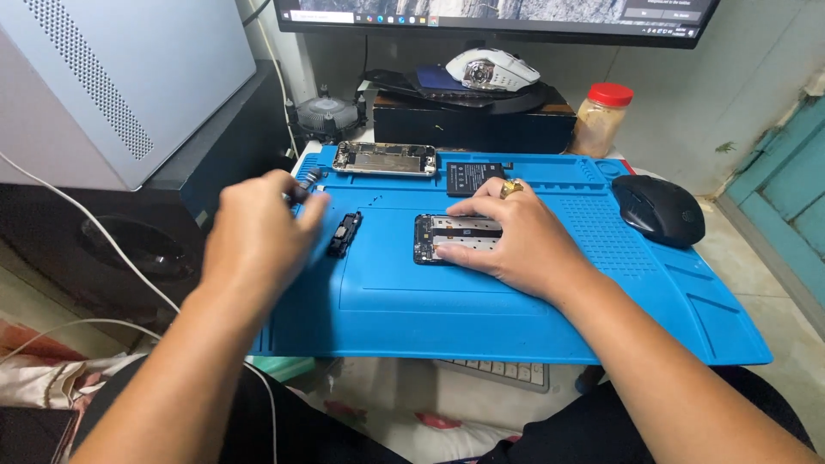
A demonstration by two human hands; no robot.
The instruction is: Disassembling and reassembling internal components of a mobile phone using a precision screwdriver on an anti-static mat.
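Observation:
A blue repair mat (447, 301) covers the desk. My right hand (516, 241), a gold ring on one finger, lies flat on an opened phone body (443, 236) in the middle of the mat, fingers pressing it down. My left hand (258, 228) hovers at the mat's left side, closed around a dark-handled screwdriver (307, 182) whose end sticks out past the fingers. A small black phone part (344, 234) lies just right of that hand. At the mat's far edge rest a second opened phone (384, 158) and a black battery (471, 176).
A black mouse (657, 209) sits on the mat's right side. Behind are a monitor (498, 17), a white mouse (491, 69) on a black box, a red-lidded jar (601, 116), a fan cooler (326, 113) and a grey computer case (120, 77). A keyboard (507, 371) pokes out beneath the mat.

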